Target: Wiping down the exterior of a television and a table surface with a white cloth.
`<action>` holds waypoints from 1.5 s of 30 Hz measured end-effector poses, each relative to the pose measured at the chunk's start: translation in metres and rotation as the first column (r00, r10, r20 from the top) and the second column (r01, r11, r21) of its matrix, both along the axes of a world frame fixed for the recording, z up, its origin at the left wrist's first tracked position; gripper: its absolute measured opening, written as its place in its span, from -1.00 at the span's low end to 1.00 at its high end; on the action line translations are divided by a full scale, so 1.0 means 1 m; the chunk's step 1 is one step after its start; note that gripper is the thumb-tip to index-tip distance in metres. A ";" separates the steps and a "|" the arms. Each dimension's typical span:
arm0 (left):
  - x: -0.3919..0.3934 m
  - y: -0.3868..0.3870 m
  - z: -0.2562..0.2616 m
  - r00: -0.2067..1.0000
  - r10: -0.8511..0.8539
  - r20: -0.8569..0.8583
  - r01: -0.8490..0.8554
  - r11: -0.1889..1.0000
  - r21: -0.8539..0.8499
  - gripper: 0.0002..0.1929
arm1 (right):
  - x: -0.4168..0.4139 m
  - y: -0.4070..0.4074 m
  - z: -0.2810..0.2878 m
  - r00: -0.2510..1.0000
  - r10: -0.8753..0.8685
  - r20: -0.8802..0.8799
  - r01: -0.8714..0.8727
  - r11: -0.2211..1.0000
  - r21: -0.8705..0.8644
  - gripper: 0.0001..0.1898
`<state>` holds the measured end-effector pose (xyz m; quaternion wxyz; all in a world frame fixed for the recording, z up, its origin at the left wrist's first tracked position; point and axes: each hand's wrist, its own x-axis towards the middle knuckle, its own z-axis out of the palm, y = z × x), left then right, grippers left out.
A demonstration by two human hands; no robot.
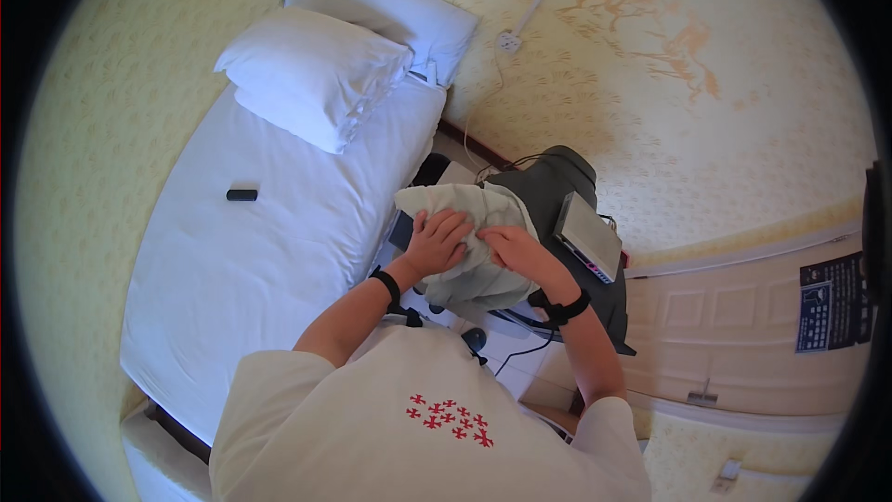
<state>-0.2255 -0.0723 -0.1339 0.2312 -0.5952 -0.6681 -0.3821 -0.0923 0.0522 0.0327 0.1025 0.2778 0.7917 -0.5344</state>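
Note:
A pale grey-green cloth (481, 279), folded or bunched, lies before me between the bed and a dark-covered piece of furniture. My left hand (437, 244) rests on its upper left part with fingers spread. On the right, my right hand (514, 251) has its fingers curled at the cloth's middle, index finger pressed to it; whether it pinches the fabric is hard to tell. Both wrists wear black bands. What supports the cloth is mostly hidden.
To the left is a bed with a white sheet (279, 258), white pillows (320, 63) and a small black object (242, 195). A silver box-like device (591, 237) sits on the dark cover (550, 185) at right. A cable (524, 354) hangs below, and a power socket (509, 41) is by the wall.

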 end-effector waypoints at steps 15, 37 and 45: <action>0.018 0.006 -0.002 0.989 0.019 0.144 -0.018 1.000 -0.009 -0.57 | 0.000 -0.009 -0.022 0.852 -0.474 0.223 0.375 0.254 -0.891 -0.78; 0.012 -0.009 0.002 0.993 0.007 0.117 0.007 0.993 -0.120 -0.48 | 0.021 -0.071 -0.066 0.949 0.052 -0.310 0.271 0.366 0.890 -0.41; 0.006 0.002 -0.016 0.997 -0.040 0.067 0.045 0.997 -0.063 -0.47 | 0.009 -0.045 -0.067 0.900 -0.092 -0.426 0.399 0.565 0.722 -0.60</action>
